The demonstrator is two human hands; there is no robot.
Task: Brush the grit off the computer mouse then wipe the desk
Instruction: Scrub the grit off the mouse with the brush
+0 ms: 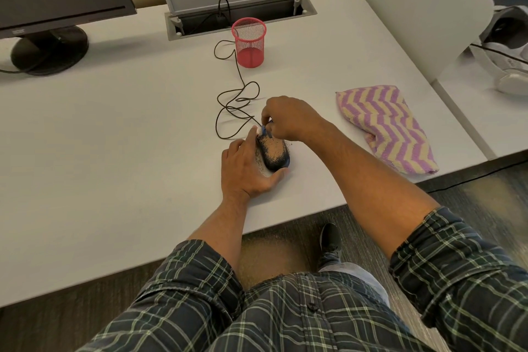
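Observation:
A black computer mouse (273, 153) lies on the white desk (114, 128), its top covered in sandy grit. My left hand (248, 166) grips the mouse from the left side, thumb curled round its near end. My right hand (285, 120) pinches a small blue brush (265, 130) whose tip touches the far end of the mouse. Grit lies on the desk beside the mouse's left edge. A folded purple and yellow zigzag cloth (384, 128) lies to the right, apart from both hands.
The mouse's dark cable (237, 100) loops back past a red mesh pen cup (249, 42) into an open cable hatch (237, 11). A monitor (51, 8) stands at the back left. The desk's front edge runs just below my left wrist.

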